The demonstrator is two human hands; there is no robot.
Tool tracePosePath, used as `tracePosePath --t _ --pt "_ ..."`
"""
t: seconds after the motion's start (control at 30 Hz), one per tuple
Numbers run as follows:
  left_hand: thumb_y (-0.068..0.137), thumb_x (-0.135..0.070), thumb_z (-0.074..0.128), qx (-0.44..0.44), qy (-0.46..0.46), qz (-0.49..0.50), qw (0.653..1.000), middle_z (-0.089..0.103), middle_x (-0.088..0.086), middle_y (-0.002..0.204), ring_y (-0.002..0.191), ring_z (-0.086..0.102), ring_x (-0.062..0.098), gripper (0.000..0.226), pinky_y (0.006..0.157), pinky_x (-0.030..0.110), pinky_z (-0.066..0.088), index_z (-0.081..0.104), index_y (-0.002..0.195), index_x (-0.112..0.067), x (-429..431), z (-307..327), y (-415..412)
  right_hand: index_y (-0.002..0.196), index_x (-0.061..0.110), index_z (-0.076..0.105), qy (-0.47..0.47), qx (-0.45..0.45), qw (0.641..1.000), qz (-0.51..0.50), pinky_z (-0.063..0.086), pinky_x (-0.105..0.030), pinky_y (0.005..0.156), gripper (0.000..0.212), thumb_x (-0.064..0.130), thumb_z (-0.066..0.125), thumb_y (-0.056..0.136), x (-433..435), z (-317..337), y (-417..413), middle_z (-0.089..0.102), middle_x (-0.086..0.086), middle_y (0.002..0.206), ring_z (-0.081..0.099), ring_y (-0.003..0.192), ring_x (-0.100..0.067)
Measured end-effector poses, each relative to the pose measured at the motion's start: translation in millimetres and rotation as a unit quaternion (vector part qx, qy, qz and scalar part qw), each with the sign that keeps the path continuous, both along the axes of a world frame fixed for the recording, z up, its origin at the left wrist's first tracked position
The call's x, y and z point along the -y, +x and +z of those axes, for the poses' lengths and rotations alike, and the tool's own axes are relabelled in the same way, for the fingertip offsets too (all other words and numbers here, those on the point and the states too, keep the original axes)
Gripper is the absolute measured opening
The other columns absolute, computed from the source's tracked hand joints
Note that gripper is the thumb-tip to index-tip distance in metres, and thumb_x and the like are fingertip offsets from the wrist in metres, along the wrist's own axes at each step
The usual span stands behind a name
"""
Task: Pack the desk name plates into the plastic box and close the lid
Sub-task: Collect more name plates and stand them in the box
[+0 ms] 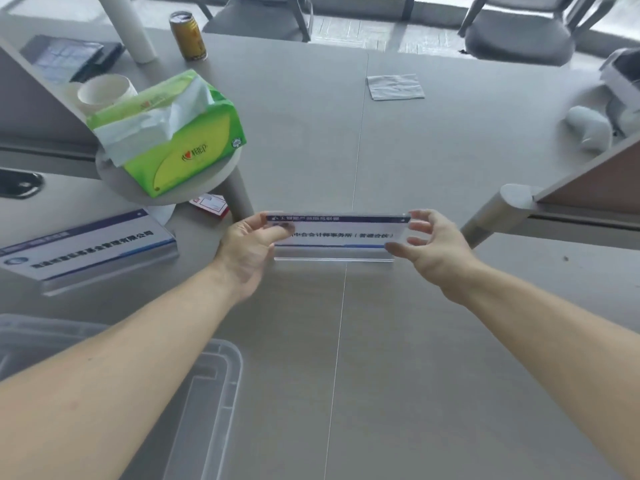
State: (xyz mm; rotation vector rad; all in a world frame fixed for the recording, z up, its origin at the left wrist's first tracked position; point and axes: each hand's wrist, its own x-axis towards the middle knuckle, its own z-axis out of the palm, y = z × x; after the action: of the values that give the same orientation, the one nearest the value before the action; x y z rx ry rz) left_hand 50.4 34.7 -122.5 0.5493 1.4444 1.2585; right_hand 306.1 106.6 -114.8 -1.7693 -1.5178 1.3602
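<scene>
You were picking up: your left hand (247, 244) gripped the acrylic name plate (337, 235), right hand (431, 245) open at its end. Next, carry it to the plastic box (194, 403) nearer you.

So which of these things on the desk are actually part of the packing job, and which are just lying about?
Part of the job:
- name plate at the hands
- second name plate
- clear plastic box
- left hand, right hand

Just lying about:
- green tissue box
- drink can
- paper cup
- folded napkin
</scene>
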Motion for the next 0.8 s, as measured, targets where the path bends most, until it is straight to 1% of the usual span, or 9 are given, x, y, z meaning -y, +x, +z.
tracePosePath --t 0.07,0.13,0.2,0.27,0.33,0.4,0.5,0.63,0.8 --pt "0.088 0.007 0.065 -0.006 -0.002 0.005 1.000 0.074 -0.015 0.073 0.068 0.066 -0.005 0.029 0.067 0.010 0.046 0.071 0.078 -0.019 -2.8 -3.6 1.3 0.109 0.031 0.065 0.021 -0.039 0.999 0.000 0.056 -0.035 0.087 0.032 0.022 0.081 0.083 2.8 -13.7 -5.6 0.070 0.001 0.119 0.067 0.113 -0.019" --pt "0.087 0.006 0.066 -0.018 -0.001 0.009 1.000 0.073 -0.015 0.075 0.070 0.066 -0.004 0.030 0.072 0.015 0.043 0.072 0.073 -0.020 -4.2 -5.6 0.9 0.098 0.029 0.072 0.043 -0.047 0.998 0.003 0.057 -0.047 0.089 0.013 0.027 0.077 0.086 5.6 -21.1 -11.4 0.076 -0.009 0.105 0.070 0.105 -0.029" --pt "0.086 0.005 0.068 -0.033 0.007 0.009 0.999 0.071 -0.016 0.071 0.071 0.065 -0.003 0.029 0.073 0.017 0.042 0.071 0.074 -0.021 -1.3 -4.5 -0.4 0.098 0.029 0.072 0.062 -0.051 0.997 0.009 0.056 -0.049 0.081 0.013 0.033 0.074 0.086 11.9 -22.2 -13.9 0.072 -0.023 0.105 0.071 0.092 -0.032" --pt "0.087 0.007 0.068 -0.050 0.015 0.008 0.999 0.069 -0.017 0.065 0.067 0.064 -0.005 0.030 0.067 0.013 0.045 0.067 0.076 -0.021 4.6 2.6 -1.0 0.097 0.028 0.073 0.073 -0.068 0.995 0.020 0.048 -0.040 0.072 0.010 0.031 0.075 0.088 21.5 -13.4 -13.8 0.070 -0.025 0.105 0.058 0.078 -0.021" --pt "0.087 0.008 0.068 -0.052 0.024 0.007 0.998 0.068 -0.018 0.062 0.063 0.064 -0.008 0.032 0.062 0.010 0.046 0.064 0.076 -0.022 11.7 20.4 0.0 0.094 0.025 0.075 0.077 -0.092 0.993 0.018 0.046 -0.034 0.073 0.004 0.024 0.075 0.090 30.3 4.8 -11.1 0.077 -0.013 0.096 0.057 0.078 -0.015" --pt "0.087 0.006 0.069 -0.048 0.025 0.007 0.999 0.070 -0.017 0.065 0.064 0.063 -0.007 0.030 0.064 0.018 0.043 0.064 0.076 -0.022 19.5 47.4 0.7 0.094 0.024 0.075 0.088 -0.104 0.991 0.017 0.050 -0.029 0.076 0.005 0.022 0.075 0.090 36.8 33.8 -9.4 0.078 0.005 0.089 0.063 0.077 -0.008" --pt "0.086 -0.001 0.075 -0.041 0.023 0.015 0.999 0.071 -0.012 0.077 0.071 0.059 0.005 0.023 0.069 0.030 0.037 0.068 0.080 -0.022 34.7 102.7 -0.8 0.094 0.027 0.075 0.115 -0.103 0.988 0.024 0.052 -0.024 0.076 0.004 0.026 0.074 0.091 46.8 92.3 -7.5 0.077 0.015 0.086 0.066 0.074 0.001" --pt "0.077 -0.011 0.083 -0.038 0.036 -0.002 0.999 0.074 -0.008 0.087 0.083 0.064 0.013 0.017 0.087 0.044 0.045 0.075 0.085 -0.024 62.3 203.3 -2.2 0.091 0.032 0.074 0.151 -0.092 0.984 0.023 0.053 -0.031 0.081 0.004 0.034 0.071 0.092 74.2 187.8 -6.0 0.073 0.021 0.079 0.059 0.067 0.004" --pt "0.086 -0.010 0.079 -0.063 0.072 -0.012 0.995 0.076 -0.001 0.101 0.102 0.069 0.024 0.015 0.096 0.052 0.050 0.074 0.095 -0.021 105.4 315.6 -4.4 0.092 0.040 0.071 0.186 -0.086 0.979 -0.002 0.057 -0.050 0.091 0.002 0.041 0.069 0.092 121.8 289.5 -10.6 0.071 0.011 0.089 0.068 0.088 -0.014"
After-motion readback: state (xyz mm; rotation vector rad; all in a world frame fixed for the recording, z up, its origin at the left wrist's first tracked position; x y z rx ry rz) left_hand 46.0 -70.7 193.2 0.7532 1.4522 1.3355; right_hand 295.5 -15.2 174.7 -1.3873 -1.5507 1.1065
